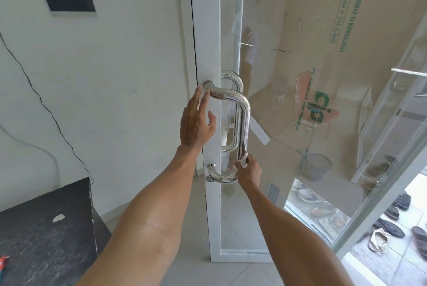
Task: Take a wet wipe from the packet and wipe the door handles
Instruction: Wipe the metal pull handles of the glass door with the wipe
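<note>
On the handle (pixel 245 119), right hand (pixel 250 171) pinches mostly hidden wipe (pixel 243 163); left hand (pixel 196 124) spread

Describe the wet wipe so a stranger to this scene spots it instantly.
Find the white-framed glass door and its nearer chrome D-shaped handle. At the lower end of the handle's upright bar, the right hand pinches a small white wipe against the metal. It is soft and matte, unlike the shiny steel around it.

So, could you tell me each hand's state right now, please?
Left hand: open, touching the door handle.
Right hand: pinching a wet wipe against it.
</note>
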A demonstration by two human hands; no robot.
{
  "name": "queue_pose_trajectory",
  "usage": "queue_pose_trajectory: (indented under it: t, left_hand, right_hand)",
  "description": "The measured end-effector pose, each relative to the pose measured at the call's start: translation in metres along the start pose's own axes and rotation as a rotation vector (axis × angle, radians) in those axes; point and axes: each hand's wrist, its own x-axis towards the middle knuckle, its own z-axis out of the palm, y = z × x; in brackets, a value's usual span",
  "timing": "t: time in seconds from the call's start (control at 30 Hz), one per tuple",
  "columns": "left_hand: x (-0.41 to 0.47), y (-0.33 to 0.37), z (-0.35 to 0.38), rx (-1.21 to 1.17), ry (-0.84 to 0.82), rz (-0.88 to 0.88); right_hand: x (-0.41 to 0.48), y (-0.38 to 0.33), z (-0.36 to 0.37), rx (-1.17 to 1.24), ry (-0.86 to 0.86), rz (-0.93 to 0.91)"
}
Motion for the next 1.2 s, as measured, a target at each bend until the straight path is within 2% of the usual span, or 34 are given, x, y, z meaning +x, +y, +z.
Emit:
queue_pose_trajectory:
  t: [0.27, 0.53, 0.73, 1.03, 1.2]
  left_hand:
    - [0.000, -0.005, -0.003, 0.034, -0.121, -0.153]
    - [0.013, -0.001, -0.012, 0.009, -0.101, -0.139]
    - [0.019, 0.000, -0.011, -0.019, -0.081, -0.095]
    - [0.020, -0.004, -0.013, -0.022, -0.068, -0.096]
    - [0.017, -0.007, -0.016, -0.011, -0.076, -0.106]
  right_hand:
    - [0.009, -0.053, -0.021, 0.108, 0.119, -0.209]
    - [0.019, -0.108, -0.043, 0.177, 0.181, -0.397]
    - [0.032, -0.133, -0.053, 0.128, 0.197, -0.527]
    - [0.033, -0.159, -0.057, 0.074, 0.114, -0.573]
    - [0.032, -0.173, -0.056, -0.055, 0.113, -0.643]
